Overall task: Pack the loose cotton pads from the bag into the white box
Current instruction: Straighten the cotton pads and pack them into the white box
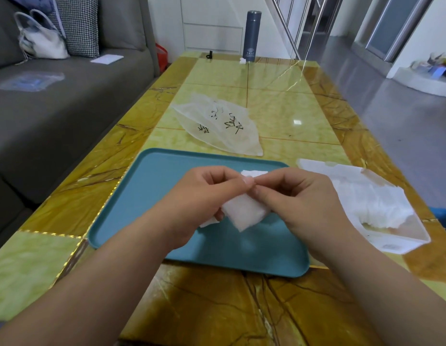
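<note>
Cotton pads (244,212) form a small white stack held between both hands above the middle of the teal tray (152,193), which lies at the near middle of the table (217,308). The left hand (204,196) grips the stack from the left, thumb on top and fingers curled beneath, with a corner of another pad peeking out under its fingers. The right hand (299,198) closes on the stack's right side, its thumb and forefinger pinching the upper edge where they meet the left thumb. A strip of white shows just behind the knuckles.

Off the tray's right edge, near the table's right edge, sits the white box (401,243), open and shallow, with a row of pads (374,203) already lying in its far half; its near half looks bare. Whether a lid or flap lies at its far end I cannot tell. Beyond the tray's far edge, toward the middle of the table, lies the flattened translucent bag (222,123) with dark lettering, apart from both hands. Nothing stands between the hands and the box.

At the table's far edge stands a dark grey flask (251,36) with a small white scrap (242,60) at its base. A grey sofa (67,101) runs along the table's left side, carrying a white handbag (39,38).
</note>
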